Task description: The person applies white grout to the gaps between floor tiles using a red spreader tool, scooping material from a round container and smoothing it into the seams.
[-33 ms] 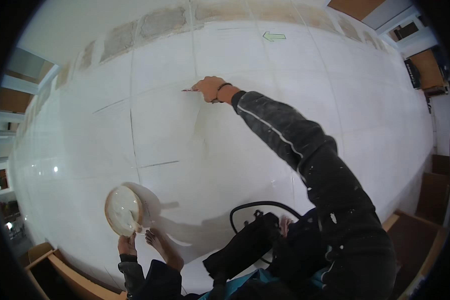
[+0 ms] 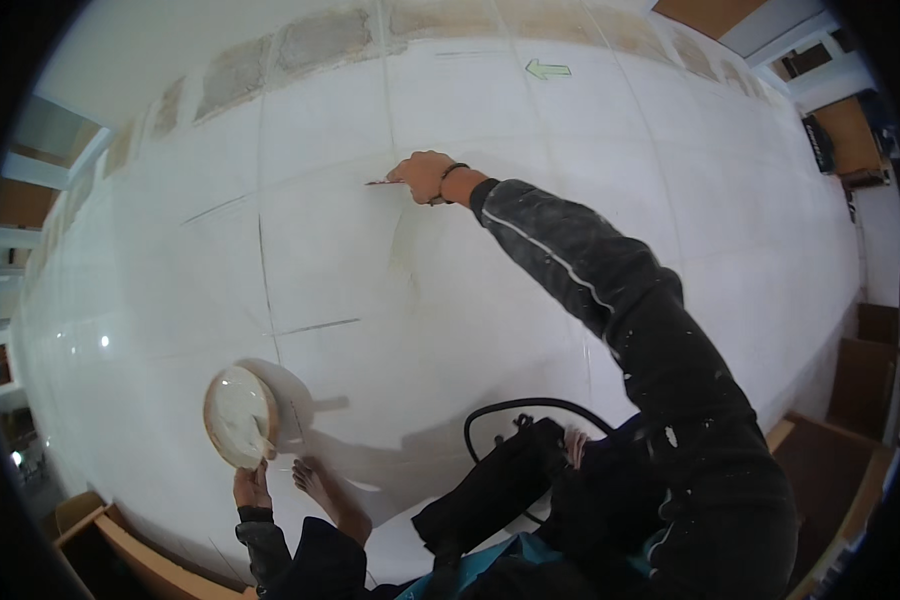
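Here's the tan-rimmed bowl [image 2: 208, 420], glossy white paste [image 2: 235, 405] inside, pale handle [image 2: 266, 441] at its rim, held by the left hand [image 2: 252, 487]; and there, a thin reddish tool [image 2: 381, 183] juts leftward from the right hand [image 2: 427, 177]!

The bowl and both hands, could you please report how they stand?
Right hand: gripping thin tool at white surface. Left hand: holding bowl of white paste. Black loop: apart from both hands.

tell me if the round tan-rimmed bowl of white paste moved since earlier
Yes, slightly left: the bowl has shifted away from the thin dark line
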A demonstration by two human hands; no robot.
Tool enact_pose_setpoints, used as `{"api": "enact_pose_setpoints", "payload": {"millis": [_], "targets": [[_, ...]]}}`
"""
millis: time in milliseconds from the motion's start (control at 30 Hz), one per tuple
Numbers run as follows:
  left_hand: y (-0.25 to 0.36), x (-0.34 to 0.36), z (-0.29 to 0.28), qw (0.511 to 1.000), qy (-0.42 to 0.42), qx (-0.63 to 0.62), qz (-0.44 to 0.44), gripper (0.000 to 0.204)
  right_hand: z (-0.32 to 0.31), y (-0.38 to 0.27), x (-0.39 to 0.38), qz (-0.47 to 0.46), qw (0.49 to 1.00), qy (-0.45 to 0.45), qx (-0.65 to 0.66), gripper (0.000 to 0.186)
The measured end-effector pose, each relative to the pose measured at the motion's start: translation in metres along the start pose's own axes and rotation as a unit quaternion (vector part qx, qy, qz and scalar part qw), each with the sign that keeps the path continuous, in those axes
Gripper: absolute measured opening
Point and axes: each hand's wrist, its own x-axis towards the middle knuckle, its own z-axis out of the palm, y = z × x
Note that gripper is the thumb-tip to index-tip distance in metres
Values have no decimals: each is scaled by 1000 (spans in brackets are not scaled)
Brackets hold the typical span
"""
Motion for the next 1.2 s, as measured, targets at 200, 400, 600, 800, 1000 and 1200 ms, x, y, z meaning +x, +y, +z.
{"api": "enact_pose_setpoints", "payload": {"millis": [200,400,600,800,1000,1200], "targets": [[257,5,-45,975,39,172,138,37,34,-119,-32,-85,989,19,124,49],[93,50,-9,989,40,119,82,39,83,-52,-163,-47,996,-61,45,43],[27,74,-12,992,63,97,47,44,78,-18,-220,72,983,91,141,39],[20,46,14,991,86,40,96,54,87,-60,-222,254,888,190,332,37],[16,10,24,984,134,-7,114,51,143,-144,-169,22,975,223,-9,49],[-31,-2,-30,866,175,320,342,45,184,-187,-167,-53,979,174,-93,53]]}}
